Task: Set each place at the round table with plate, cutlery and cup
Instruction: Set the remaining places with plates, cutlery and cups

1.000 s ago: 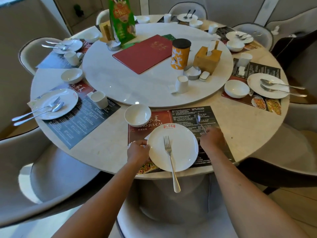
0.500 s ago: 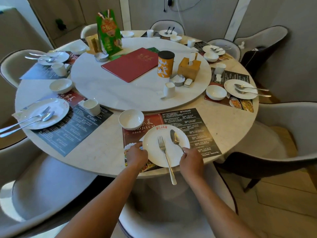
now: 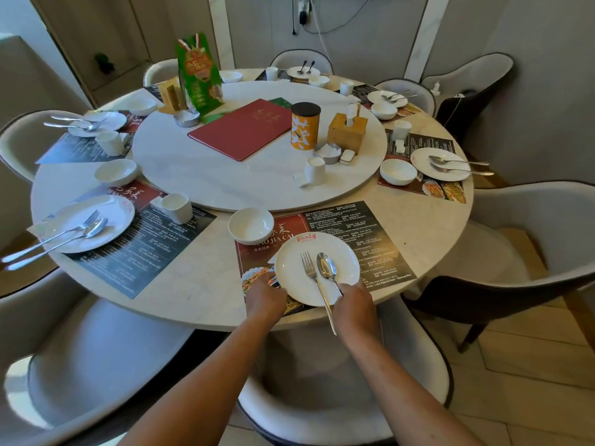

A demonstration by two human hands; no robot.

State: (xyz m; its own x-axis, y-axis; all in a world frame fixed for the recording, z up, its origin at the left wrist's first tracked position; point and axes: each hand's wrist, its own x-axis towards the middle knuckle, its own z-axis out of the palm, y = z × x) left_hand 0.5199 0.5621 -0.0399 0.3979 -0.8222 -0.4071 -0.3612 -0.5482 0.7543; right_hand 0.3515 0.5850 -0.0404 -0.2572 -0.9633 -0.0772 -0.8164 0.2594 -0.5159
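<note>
At the near edge of the round table a white plate (image 3: 317, 268) with a red logo lies on a dark placemat (image 3: 354, 226). A fork (image 3: 314, 281) lies across the plate, its handle jutting past the table edge. Beside it a spoon (image 3: 325, 268) rests bowl-up on the plate. My right hand (image 3: 355, 309) holds the spoon's handle at the plate's near right rim. My left hand (image 3: 265, 297) grips the plate's left rim. A white bowl (image 3: 251, 225) stands just behind the plate. A white cup (image 3: 314, 170) stands on the turntable.
The marble turntable (image 3: 225, 181) carries a red menu (image 3: 241, 128), an orange canister (image 3: 305, 125), a wooden tissue box (image 3: 347, 132) and a green bag (image 3: 198, 75). Other places around the table hold plates, cutlery, bowls and cups. Grey chairs ring the table; one (image 3: 322, 397) is right below my arms.
My right hand carried the spoon from the placemat onto the plate, beside the fork. My left hand stayed at the plate's left rim. The view pulled back.
</note>
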